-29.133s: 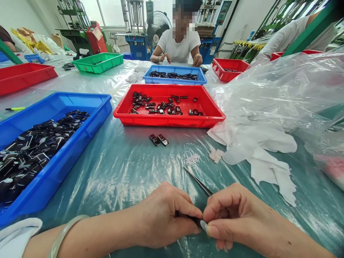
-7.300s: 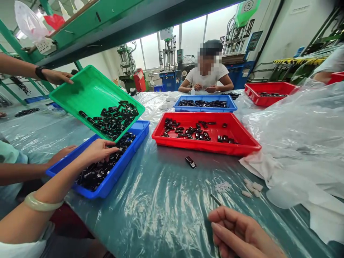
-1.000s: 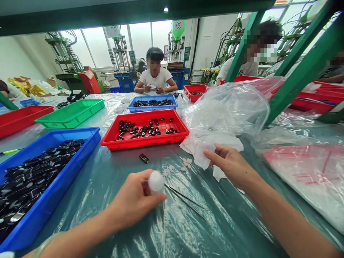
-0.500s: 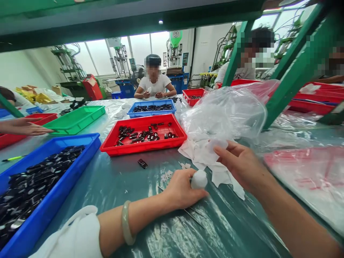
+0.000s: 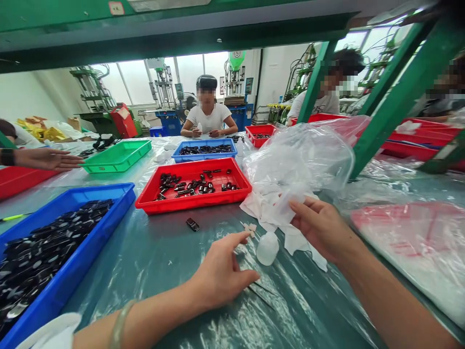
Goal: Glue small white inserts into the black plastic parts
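My left hand (image 5: 228,271) is open just left of a small translucent white bottle (image 5: 268,248) on the plastic-covered table, thumb and fingers apart with nothing in them. A piece of thin white cloth (image 5: 285,208) is pinched in my right hand (image 5: 319,223), above a heap of white cloths (image 5: 296,240). Thin dark rods (image 5: 262,296) lie partly behind my left hand. Small pale scraps (image 5: 250,228) rest past my left fingertips. One small black part (image 5: 192,224) lies by itself in front of the red tray.
A blue tray (image 5: 127,194) full of black parts stands at the left; a red tray (image 5: 147,206) with black parts sits ahead. Beyond are a green tray (image 5: 145,148) and a co-worker's hand (image 5: 54,159). Clear plastic bags (image 5: 301,155) and a green frame post (image 5: 385,106) stand right.
My left hand has let go of the white bottle and moved left and down, its fingers opening. The cloth in my right hand hangs more spread. At the left, the green tray has shifted right.
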`<state>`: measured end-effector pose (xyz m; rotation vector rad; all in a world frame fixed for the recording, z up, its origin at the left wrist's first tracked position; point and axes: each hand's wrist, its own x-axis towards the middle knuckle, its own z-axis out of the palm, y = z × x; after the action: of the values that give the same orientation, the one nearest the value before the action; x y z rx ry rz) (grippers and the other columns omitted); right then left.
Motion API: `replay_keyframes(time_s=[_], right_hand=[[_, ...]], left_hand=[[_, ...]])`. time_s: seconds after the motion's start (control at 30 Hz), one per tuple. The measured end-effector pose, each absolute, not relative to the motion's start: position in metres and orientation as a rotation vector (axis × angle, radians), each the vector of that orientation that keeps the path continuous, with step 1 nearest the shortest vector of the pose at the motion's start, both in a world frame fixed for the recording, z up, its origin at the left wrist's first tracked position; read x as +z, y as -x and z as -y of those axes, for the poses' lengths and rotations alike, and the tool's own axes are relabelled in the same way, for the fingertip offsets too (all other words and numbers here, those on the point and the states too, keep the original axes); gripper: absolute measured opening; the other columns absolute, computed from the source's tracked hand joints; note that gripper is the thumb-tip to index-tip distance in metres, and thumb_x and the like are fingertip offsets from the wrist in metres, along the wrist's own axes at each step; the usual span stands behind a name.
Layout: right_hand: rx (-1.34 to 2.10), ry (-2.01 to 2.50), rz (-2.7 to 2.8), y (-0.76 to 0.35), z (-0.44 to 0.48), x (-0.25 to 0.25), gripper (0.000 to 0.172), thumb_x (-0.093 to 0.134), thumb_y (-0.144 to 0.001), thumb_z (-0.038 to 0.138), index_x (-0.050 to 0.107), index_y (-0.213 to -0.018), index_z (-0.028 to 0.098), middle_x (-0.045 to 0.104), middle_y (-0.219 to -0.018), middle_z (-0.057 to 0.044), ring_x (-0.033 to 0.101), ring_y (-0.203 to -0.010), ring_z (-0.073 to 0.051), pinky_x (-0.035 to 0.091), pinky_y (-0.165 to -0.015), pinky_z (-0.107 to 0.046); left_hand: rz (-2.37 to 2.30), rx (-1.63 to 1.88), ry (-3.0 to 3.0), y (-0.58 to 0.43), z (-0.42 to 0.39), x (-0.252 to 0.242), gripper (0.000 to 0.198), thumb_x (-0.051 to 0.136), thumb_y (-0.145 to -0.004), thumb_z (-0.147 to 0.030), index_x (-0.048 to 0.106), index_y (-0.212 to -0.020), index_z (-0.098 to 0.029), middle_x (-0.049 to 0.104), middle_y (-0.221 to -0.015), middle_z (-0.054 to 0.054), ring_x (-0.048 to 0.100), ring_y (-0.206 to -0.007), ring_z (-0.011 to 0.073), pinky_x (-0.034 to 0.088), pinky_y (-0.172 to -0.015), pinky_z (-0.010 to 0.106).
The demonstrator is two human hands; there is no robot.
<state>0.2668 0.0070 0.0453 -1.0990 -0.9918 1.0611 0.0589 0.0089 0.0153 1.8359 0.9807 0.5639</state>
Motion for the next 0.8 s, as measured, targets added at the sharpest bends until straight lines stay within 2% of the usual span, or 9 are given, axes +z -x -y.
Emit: replay_keyframes(time_s=[0.2, 0.23, 0.33, 0.4, 0.53, 0.63, 0.73, 0.8], right_hand=[[1.102, 1.076, 0.966, -0.269, -0.005, 0.046, 0.031, 0.074, -0.065, 0.044, 0.070, -0.087, 0.022, 0.071, -0.090, -0.005, 0.065, -0.087, -0.021, 0.051, -0.078, -0.032], [1.118, 1.072, 0.964, -0.268, -0.005, 0.046, 0.031, 0.074, -0.066, 0.044, 0.070, -0.088, 0.022, 0.071, -0.091, -0.005, 0.065, -0.087, -0.020, 0.051, -0.078, -0.032], [1.162, 1.060, 0.954, -0.267, -0.004, 0.046, 0.031, 0.072, -0.067, 0.044, 0.070, -0.090, 0.023, 0.071, -0.094, -0.004, 0.064, -0.090, -0.020, 0.051, -0.079, -0.032], [1.187, 1.050, 0.943, -0.266, -0.005, 0.046, 0.031, 0.072, -0.067, 0.045, 0.070, -0.090, 0.024, 0.071, -0.096, -0.004, 0.064, -0.093, -0.021, 0.050, -0.081, -0.033], [1.213, 1.037, 0.920, -0.265, -0.005, 0.046, 0.032, 0.069, -0.068, 0.046, 0.068, -0.093, 0.027, 0.071, -0.097, -0.004, 0.063, -0.099, -0.024, 0.050, -0.084, -0.039], [1.199, 1.029, 0.910, -0.266, -0.006, 0.045, 0.032, 0.068, -0.068, 0.047, 0.067, -0.094, 0.029, 0.071, -0.096, -0.003, 0.062, -0.099, -0.024, 0.049, -0.083, -0.040], [1.145, 1.024, 0.915, -0.268, -0.007, 0.043, 0.033, 0.071, -0.065, 0.042, 0.067, -0.096, 0.030, 0.070, -0.097, -0.001, 0.061, -0.099, -0.023, 0.048, -0.086, -0.041], [1.090, 1.030, 0.926, -0.269, -0.008, 0.042, 0.035, 0.075, -0.062, 0.036, 0.067, -0.095, 0.030, 0.070, -0.096, 0.000, 0.060, -0.099, -0.023, 0.046, -0.087, -0.041]], left_hand=[[-1.081, 0.542, -1.763, -0.026, -0.001, 0.018, 0.050, 0.058, -0.074, -0.023, 0.050, -0.123, -0.021, 0.055, -0.118, 0.007, 0.044, -0.055, 0.0062, 0.040, -0.052, 0.022], [-1.100, 0.541, -1.763, -0.022, -0.001, 0.018, 0.049, 0.058, -0.074, -0.024, 0.050, -0.123, -0.020, 0.057, -0.114, 0.007, 0.044, -0.055, 0.0067, 0.040, -0.053, 0.022], [-1.152, 0.537, -1.790, -0.013, -0.001, 0.015, 0.043, 0.055, -0.078, -0.026, 0.053, -0.120, -0.017, 0.062, -0.084, 0.003, 0.044, -0.054, 0.0090, 0.039, -0.052, 0.023], [-1.165, 0.550, -1.839, -0.010, -0.002, 0.012, 0.040, 0.054, -0.079, -0.026, 0.055, -0.117, -0.015, 0.060, -0.078, 0.003, 0.046, -0.054, 0.0096, 0.039, -0.052, 0.022], [-1.100, 0.603, -1.988, -0.007, -0.004, 0.005, 0.032, 0.053, -0.081, -0.024, 0.059, -0.111, -0.017, 0.060, -0.104, 0.008, 0.049, -0.055, 0.0079, 0.042, -0.052, 0.021], [-1.033, 0.594, -2.117, -0.003, -0.003, 0.001, 0.030, 0.050, -0.083, -0.025, 0.059, -0.110, -0.019, 0.058, -0.113, 0.008, 0.052, -0.057, 0.0084, 0.046, -0.054, 0.021], [-0.965, 0.615, -2.289, 0.000, 0.000, -0.002, 0.029, 0.049, -0.084, -0.024, 0.061, -0.110, -0.021, 0.060, -0.115, 0.008, 0.060, -0.077, 0.0149, 0.050, -0.068, 0.024], [-0.897, 0.649, -2.373, -0.002, 0.003, -0.002, 0.027, 0.048, -0.084, -0.023, 0.062, -0.107, -0.021, 0.062, -0.111, 0.009, 0.059, -0.091, 0.0191, 0.049, -0.079, 0.028]])
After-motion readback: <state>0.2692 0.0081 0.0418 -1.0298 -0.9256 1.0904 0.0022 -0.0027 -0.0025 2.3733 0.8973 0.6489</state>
